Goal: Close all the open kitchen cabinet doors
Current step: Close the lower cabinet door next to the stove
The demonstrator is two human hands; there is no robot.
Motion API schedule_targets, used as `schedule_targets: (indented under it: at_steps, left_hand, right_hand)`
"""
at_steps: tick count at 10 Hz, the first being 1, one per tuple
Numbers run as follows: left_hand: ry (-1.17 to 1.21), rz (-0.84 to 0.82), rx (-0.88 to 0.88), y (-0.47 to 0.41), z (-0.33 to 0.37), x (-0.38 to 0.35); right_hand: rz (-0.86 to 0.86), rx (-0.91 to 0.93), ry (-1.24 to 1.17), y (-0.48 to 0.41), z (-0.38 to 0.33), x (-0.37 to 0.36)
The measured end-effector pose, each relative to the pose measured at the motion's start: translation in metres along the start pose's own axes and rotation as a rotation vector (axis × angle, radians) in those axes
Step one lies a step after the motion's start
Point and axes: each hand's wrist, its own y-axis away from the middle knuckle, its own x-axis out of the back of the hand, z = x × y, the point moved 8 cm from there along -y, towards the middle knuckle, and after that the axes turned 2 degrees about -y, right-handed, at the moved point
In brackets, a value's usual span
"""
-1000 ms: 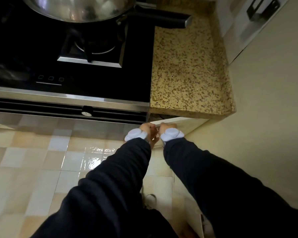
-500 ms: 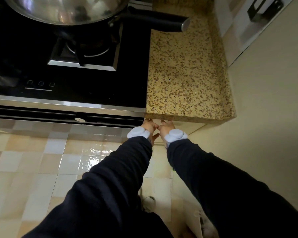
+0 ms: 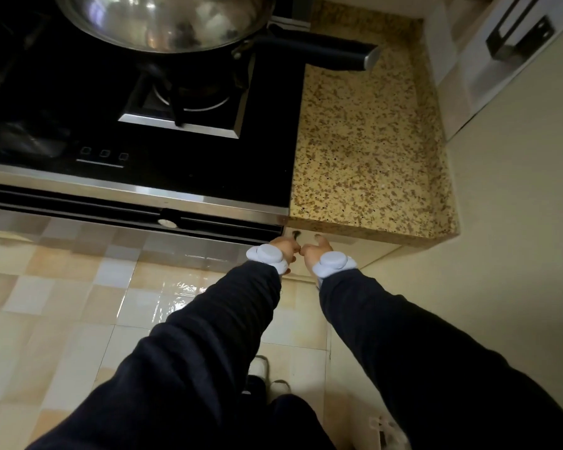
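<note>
A cream cabinet door [image 3: 368, 251] sits under the speckled stone countertop [image 3: 364, 141], almost flush with the cabinet front. Both my hands rest against its top left part, close together. My left hand [image 3: 286, 246] is curled, fingers at the door's upper edge under the counter lip. My right hand [image 3: 317, 250] lies flat on the door face with fingers spread. Both wrists wear pale blue bands over dark sleeves. My fingertips are partly hidden by the counter overhang.
Left of the counter is a black stove [image 3: 208, 157] with a steel wok [image 3: 163, 21], whose dark handle [image 3: 322, 51] juts over the counter. A cream wall [image 3: 517, 254] stands close on the right. Glossy beige floor tiles [image 3: 78, 303] spread below; slippers [image 3: 267, 375] show between my arms.
The door has swung in from ajar to nearly flush under the counter. Both hands moved forward with it, and my right hand went from gripping the edge to lying flat.
</note>
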Motion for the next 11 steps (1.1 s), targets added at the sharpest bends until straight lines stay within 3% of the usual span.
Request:
schedule_targets:
  at_steps: [2,5,9,11]
  left_hand:
    - [-0.085,0.189,-0.026,0.014,-0.022,0.056]
    - [0.079,0.464,-0.064,0.095,-0.071,0.150]
    - [0.415,0.766,-0.161,0.204,-0.130,0.327]
    - [0.246,0.881,-0.213,0.277,-0.143,0.469]
  right_hand:
    - [-0.139,0.092,0.191,0.020,-0.008,-0.037]
    - [-0.305,0.296,0.431,0.092,-0.034,-0.118]
    - [-0.524,0.686,0.711,0.216,-0.104,-0.295]
    - [-0.558,0.801,0.743,0.294,-0.152,-0.415]
